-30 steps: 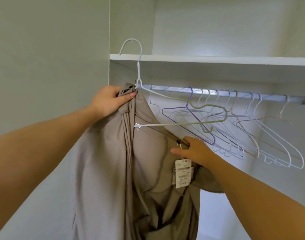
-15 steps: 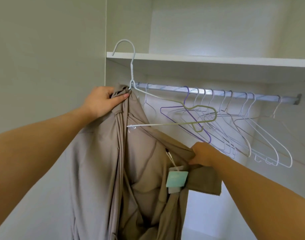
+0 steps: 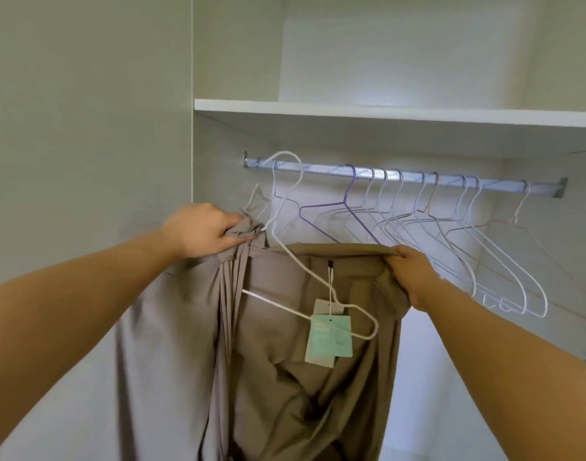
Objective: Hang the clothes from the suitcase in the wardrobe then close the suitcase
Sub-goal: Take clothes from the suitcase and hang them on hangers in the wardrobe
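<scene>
Fingers of left hand (image 3: 202, 232) and right hand (image 3: 414, 274) clutch beige garment (image 3: 285, 400), hem cut off below.

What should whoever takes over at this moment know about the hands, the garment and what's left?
Left hand grips the bunched taupe garment at the neck of the white hanger.
Right hand grips the garment's top edge.
The hanger's hook sits at the left end of the rail, seemingly over it; the garment drapes unevenly.
Done: garment on hanger.
Left: settle it, let go, hang any remaining clothes, close the suitcase, which is out of view.
</scene>
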Demonstrator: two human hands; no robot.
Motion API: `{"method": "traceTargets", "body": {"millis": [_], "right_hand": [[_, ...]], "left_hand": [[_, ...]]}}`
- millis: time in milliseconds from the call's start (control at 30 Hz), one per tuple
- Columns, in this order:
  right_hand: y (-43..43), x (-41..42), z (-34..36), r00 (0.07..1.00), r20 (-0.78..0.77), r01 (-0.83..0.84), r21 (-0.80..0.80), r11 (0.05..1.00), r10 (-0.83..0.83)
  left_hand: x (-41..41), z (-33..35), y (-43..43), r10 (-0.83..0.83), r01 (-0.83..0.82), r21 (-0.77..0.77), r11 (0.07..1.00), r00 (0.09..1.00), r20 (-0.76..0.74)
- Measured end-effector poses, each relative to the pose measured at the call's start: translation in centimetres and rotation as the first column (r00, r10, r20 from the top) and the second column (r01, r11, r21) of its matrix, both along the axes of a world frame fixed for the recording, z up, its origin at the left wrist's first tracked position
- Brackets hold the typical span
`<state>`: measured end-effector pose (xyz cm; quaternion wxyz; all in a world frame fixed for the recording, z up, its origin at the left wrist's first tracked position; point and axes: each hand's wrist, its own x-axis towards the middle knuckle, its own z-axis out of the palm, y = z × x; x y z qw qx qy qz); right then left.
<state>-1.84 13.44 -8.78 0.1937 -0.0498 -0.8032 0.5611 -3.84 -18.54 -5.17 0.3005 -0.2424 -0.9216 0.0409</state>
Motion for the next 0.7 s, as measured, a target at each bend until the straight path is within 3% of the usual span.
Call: {"method": "traceTargets", "body": {"millis": [67, 133, 233, 367, 500, 567, 600, 667, 700], "right_hand": [[0.3, 0.1, 0.2, 0.999, 0.012, 0.032, 0.1, 0.994, -0.033], [0.4, 0.3, 0.3, 0.997, 0.03, 0.06, 0.188, 0.98, -0.067], [-0.4, 0.2, 0.5, 0.996, 0.068, 0.052, 0.123, 0.991, -0.061], [-3.6, 0.1, 2.3, 0.985, 0.101, -0.112, -0.261, 0.959, 0.142], [-5.9, 1.6, 4.2, 0.885, 0.105, -0.414, -0.267, 0.87, 0.453], [-6.0, 1.3, 4.5, 0.866, 0.001, -0.492, -0.188, 0.85, 0.501], [-5.9, 0.9, 4.5, 0.892, -0.069, -0.452, -0.108, 0.886, 0.447], [-5.5, 0.1, 4.1, 0.932, -0.071, -0.337, 0.196, 0.921, 0.356], [-5.3, -0.1, 3.6, 0.932, 0.022, -0.34, 0.397, 0.853, 0.361]], "left_hand": [[0.0, -0.1, 0.6, 0.13, -0.145, -0.202, 0.969, 0.988, -0.085], [0.3, 0.1, 1.2, 0.233, -0.261, -0.261, 0.929, 0.963, -0.136], [0.5, 0.3, 2.3, 0.309, -0.343, -0.22, 0.913, 0.935, -0.176], [0.4, -0.5, 5.1, 0.318, -0.331, -0.103, 0.938, 0.94, -0.124], [0.4, -1.1, 6.2, 0.245, -0.245, 0.106, 0.964, 0.969, 0.018], [0.6, -0.9, 5.8, 0.188, -0.203, 0.227, 0.953, 0.979, 0.084], [0.6, -0.9, 5.6, 0.145, -0.174, 0.283, 0.943, 0.982, 0.118], [0.8, -0.8, 5.5, 0.045, -0.112, 0.386, 0.916, 0.983, 0.179], [0.9, -0.8, 5.6, -0.005, -0.081, 0.424, 0.902, 0.98, 0.197]]}}
